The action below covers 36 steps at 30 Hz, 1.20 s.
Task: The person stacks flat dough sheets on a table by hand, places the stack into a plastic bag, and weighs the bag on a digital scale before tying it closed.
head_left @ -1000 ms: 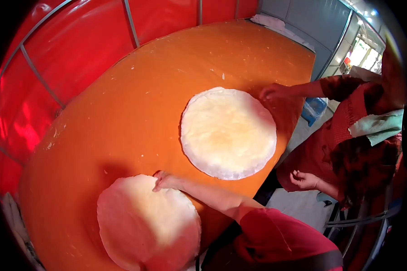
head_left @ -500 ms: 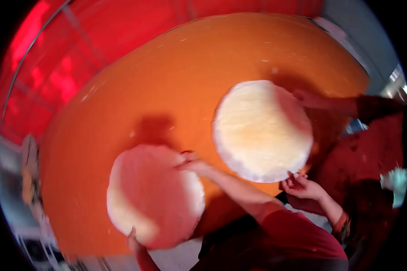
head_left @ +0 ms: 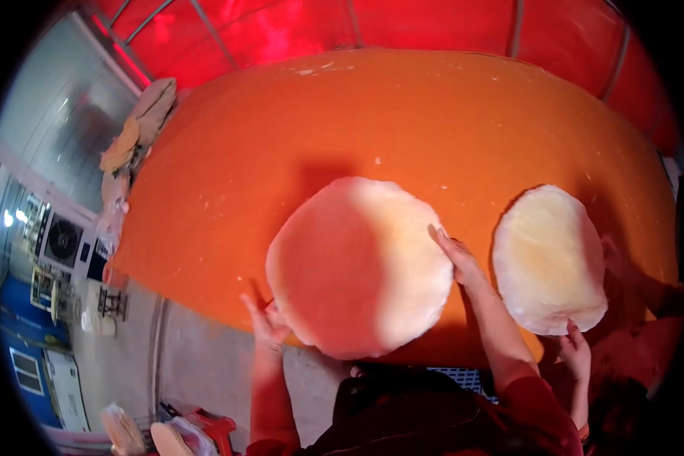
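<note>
A round, flat, pale disc (head_left: pixel 406 281), soft-looking with a slightly uneven rim, lies at the near edge of the orange table; I cannot make out its material. Shadow and red light cover its left half. My right hand (head_left: pixel 460 258) grips the disc's right rim, fingertips over its upper face. At the lower left rim is my left hand (head_left: pixel 267 321), its fingers spread apart and the thumb side by the edge. To the right, a second pale disc (head_left: pixel 547 254) has its lower rim pinched by a co-worker's hand (head_left: pixel 575 349); their other hand (head_left: pixel 615 258) is in shadow at its right side.
The large orange table (head_left: pixel 433 114) carries small white flecks. Brown cloth-like bundles (head_left: pixel 140 125) lie along its left end. A red stool (head_left: pixel 213 425) stands on the floor at lower left. Red sheeting (head_left: pixel 433 26) on a frame rises behind the table.
My view has swung, so both discs appear farther right. My left hand's fingers have spread at the rim; my right hand is still on the right rim. The co-worker's disc appears narrower.
</note>
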### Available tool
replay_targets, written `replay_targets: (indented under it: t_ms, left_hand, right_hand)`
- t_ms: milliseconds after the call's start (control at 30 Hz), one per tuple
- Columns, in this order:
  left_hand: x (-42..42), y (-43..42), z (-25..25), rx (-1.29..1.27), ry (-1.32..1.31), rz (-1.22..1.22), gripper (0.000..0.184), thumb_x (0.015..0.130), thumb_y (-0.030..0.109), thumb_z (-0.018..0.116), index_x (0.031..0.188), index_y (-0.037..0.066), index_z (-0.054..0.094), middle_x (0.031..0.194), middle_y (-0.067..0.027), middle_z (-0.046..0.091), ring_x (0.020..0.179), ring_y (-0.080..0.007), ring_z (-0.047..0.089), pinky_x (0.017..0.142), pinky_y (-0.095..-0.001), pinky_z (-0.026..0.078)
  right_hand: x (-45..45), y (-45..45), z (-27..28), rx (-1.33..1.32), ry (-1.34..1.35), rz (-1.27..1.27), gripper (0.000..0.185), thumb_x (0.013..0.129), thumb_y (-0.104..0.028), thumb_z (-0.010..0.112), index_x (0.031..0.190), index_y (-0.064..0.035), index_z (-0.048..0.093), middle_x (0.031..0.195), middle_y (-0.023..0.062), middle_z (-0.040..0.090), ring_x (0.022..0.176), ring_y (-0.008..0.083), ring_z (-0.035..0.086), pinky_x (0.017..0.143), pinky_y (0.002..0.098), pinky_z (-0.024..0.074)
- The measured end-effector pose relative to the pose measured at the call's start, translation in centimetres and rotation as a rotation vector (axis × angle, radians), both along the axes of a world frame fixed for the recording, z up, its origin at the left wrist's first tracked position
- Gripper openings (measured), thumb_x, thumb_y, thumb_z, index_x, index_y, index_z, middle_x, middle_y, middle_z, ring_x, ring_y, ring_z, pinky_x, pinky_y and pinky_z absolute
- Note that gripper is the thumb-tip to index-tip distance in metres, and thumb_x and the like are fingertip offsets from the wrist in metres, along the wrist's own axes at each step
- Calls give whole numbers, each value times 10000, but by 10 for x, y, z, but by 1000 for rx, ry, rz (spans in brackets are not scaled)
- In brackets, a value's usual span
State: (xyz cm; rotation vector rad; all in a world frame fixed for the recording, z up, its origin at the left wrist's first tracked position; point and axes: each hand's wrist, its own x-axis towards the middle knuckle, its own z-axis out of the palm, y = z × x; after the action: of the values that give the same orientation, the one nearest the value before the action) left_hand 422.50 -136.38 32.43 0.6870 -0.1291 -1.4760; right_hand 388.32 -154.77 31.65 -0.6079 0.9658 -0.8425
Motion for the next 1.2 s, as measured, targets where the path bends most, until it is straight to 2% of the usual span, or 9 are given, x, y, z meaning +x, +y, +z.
replay_targets:
  t_ms: [100, 167, 300, 400, 600, 867, 1033, 1100, 1200]
  left_hand:
    - [4, 1, -41, 50, -290, 26, 564, 792, 372, 541, 1207, 18, 396, 1202, -125, 457, 1131, -248, 409, 943, -406, 335]
    - [-10, -4, -19, 47, -445, 74, 448, 789, 153, 543, 1190, 8, 405, 1157, -135, 484, 1047, -240, 485, 857, -367, 424]
    - [-2, 7, 0, 97, -332, 130, 318, 709, 71, 603, 1009, -4, 528, 911, -115, 572, 786, -204, 559, 688, -329, 471]
    - [57, 30, -26, 106, -336, 285, 235, 667, 28, 640, 897, -4, 599, 759, -91, 619, 643, -170, 593, 593, -295, 488]
    - [257, 127, -17, 55, -272, 443, 261, 688, 33, 645, 939, -3, 581, 785, -44, 605, 664, -116, 570, 605, -253, 468]
    - [486, 314, -35, 230, -221, 1081, 280, 669, 5, 654, 935, -7, 566, 852, -54, 600, 741, -117, 565, 677, -259, 468]
    - [575, 462, -77, 240, -44, 1219, 277, 760, 44, 511, 1005, -83, 531, 987, -140, 571, 878, -188, 557, 813, -311, 439]
    - [588, 504, -57, 264, 156, 1383, 298, 767, 43, 480, 1030, -97, 502, 1030, -155, 549, 940, -209, 535, 844, -321, 420]
    - [592, 564, -82, 293, 209, 1608, 350, 770, 62, 478, 1087, -85, 457, 1071, -180, 517, 956, -241, 531, 836, -347, 432]
  right_hand:
    - [-2, 2, -3, -21, 105, 132, 293, 662, -59, 684, 929, 28, 598, 926, 120, 606, 808, 193, 591, 722, 308, 484]
    - [-4, -1, -12, 59, 142, 163, 245, 638, -5, 657, 873, 36, 602, 844, 122, 613, 746, 209, 597, 678, 323, 495]
    - [23, 26, 5, -171, 503, -23, 200, 638, 1, 641, 831, 10, 592, 765, 78, 608, 650, 184, 583, 630, 318, 493]
    - [79, 59, 14, -377, 415, 37, 302, 635, -6, 616, 931, 21, 561, 821, 91, 610, 672, 183, 592, 598, 303, 502]
    - [315, 103, 40, -377, 324, 296, 373, 652, -1, 564, 1020, 36, 510, 876, 127, 596, 732, 225, 601, 625, 315, 512]
    - [717, 145, 40, -519, 162, 832, 327, 622, 27, 531, 948, 40, 525, 843, 115, 585, 686, 221, 590, 596, 327, 501]
    - [992, 238, 4, -748, 292, 1479, 287, 591, 6, 591, 874, 42, 559, 785, 90, 595, 674, 194, 594, 614, 295, 481]
    - [1070, 328, 2, -585, 88, 1631, 274, 591, 5, 614, 861, 40, 576, 760, 81, 599, 675, 182, 591, 607, 290, 480]
    - [1157, 438, 19, -439, 225, 1943, 295, 587, 0, 650, 870, 44, 580, 760, 89, 598, 670, 174, 583, 600, 292, 476]
